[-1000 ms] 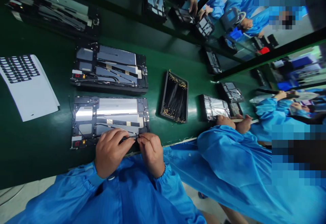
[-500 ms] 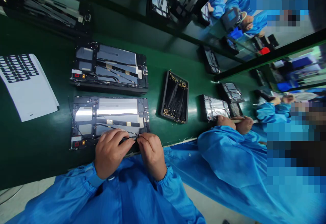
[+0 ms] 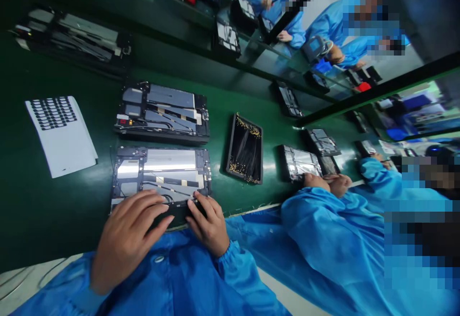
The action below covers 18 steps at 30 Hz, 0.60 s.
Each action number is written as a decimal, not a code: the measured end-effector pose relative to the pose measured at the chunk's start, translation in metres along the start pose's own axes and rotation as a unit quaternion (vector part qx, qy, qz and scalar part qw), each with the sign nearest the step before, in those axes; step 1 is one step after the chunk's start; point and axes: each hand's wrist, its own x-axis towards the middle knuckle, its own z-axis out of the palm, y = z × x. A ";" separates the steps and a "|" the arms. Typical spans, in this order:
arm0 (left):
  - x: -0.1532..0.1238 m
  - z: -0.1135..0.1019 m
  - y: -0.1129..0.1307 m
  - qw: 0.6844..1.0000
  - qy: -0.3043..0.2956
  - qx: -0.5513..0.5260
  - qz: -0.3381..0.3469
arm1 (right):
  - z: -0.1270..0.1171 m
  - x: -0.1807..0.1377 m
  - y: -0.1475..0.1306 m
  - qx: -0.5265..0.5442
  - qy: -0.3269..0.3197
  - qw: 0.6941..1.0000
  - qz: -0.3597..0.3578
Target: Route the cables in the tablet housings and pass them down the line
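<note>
Both hands rest on the near edge of an opened tablet chassis [image 3: 161,174] in the head view. Fingers of the left hand [image 3: 125,237] lie spread and flat over the chassis's near left part, gripping nothing that can be seen. Next to it, the right hand [image 3: 208,222] curls its fingertips over the near right corner of the same chassis, pressing on the dark edge strip; whether anything is pinched beneath them cannot be told.

That chassis lies flat on the green bench [image 3: 53,210], its inside facing up: a bright silver plate across the middle, grey panels at the left, thin black cables running slantwise and small tan tape patches. Just beyond the chassis lies a second opened tablet [image 3: 163,112], darker, with the same slanting cables. Left of the chassis, well apart, sits a white sheet [image 3: 63,136] carrying rows of small black stickers at its far end.

Right of the chassis stands a shallow black tray [image 3: 230,151] filled with a bundle of thin black cables [image 3: 246,148] whose gold-coloured ends gather at both short sides. Further right of the chassis, a co-worker's hands [image 3: 325,182] in blue sleeves rest on another tablet [image 3: 298,160].
</note>
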 end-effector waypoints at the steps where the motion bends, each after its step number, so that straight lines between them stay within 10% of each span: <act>1: -0.001 -0.012 -0.005 1.000 0.002 0.011 -0.007 | 0.004 -0.003 0.000 -0.009 0.002 1.000 -0.003; 11: 0.070 -0.141 -0.116 0.970 0.146 0.090 -0.174 | -0.013 0.015 0.021 0.028 0.025 0.998 -0.051; 14: 0.105 -0.151 -0.177 0.936 0.176 0.091 -0.293 | -0.035 0.102 0.016 0.086 0.055 0.994 -0.025; 18: 0.146 -0.148 -0.261 0.903 0.183 0.099 -0.375 | -0.026 0.284 -0.008 0.177 -0.069 0.982 -0.018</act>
